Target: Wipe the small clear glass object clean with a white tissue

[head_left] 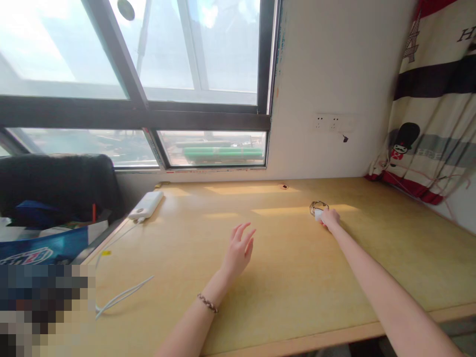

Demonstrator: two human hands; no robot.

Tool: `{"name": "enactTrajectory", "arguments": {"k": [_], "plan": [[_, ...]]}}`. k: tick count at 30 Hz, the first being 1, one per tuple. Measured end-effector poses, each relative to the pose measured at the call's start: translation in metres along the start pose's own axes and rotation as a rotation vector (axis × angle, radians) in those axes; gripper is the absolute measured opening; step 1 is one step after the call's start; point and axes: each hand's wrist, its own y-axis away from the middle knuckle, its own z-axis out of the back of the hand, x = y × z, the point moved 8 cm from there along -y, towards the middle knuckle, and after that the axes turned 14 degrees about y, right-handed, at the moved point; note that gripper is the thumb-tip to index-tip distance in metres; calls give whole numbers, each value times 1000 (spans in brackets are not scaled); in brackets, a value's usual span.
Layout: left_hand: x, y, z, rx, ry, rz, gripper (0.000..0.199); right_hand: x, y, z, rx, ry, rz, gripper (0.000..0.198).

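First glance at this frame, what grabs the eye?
The right hand, stretched far across the wooden desk, its fingers on a small white object beside a metal ring. The left hand hovers open over the middle of the desk, a beaded bracelet on its wrist. At the far left edge a white power bank lies below the big window, its white cable trailing toward the near side.

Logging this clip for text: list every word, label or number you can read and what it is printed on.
"H": a single letter at the top right of the patterned curtain; the rest is cut off.
Grey lettering lower on the curtain: too blurred to read.
White logo on the blue bag: stylised, not readable.
Power bank and wall sockets: no readable text.
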Motion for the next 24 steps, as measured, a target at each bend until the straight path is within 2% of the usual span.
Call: {"name": "enactTrajectory", "arguments": {"k": [4, 8, 11, 13, 16, 18, 19, 21, 24], "plan": [[2, 1, -2, 18, -35, -8, 32, -3, 0, 0, 20, -1, -34, 41], [3, 2, -3, 19, -7, 10, 31, -1, 10, 17, -15, 4, -5, 43], [2, 2, -4, 21, 74, 43, 30, 9, 33, 31, -69, -3, 84, 51], [1, 3, -8, 34, 187, 95, 29, 23, 62, 28, -48, -41, 186, 52], [9, 5, -22, 71, 479, 286, 29, 47, 126, 0, 105, -161, 345, 46], [16, 10, -37, 132, 728, 484, 35, 71, 182, -36, 469, -472, 504, 46], [19, 13, -45, 168, 839, 571, 36, 79, 205, -47, 559, -585, 547, 43], [22, 17, -52, 198, 970, 663, 33, 89, 239, -61, 653, -706, 608, 34], [33, 17, -43, 92, 929, 673, 29, 93, 260, -75, 749, -704, 666, 27]]}}
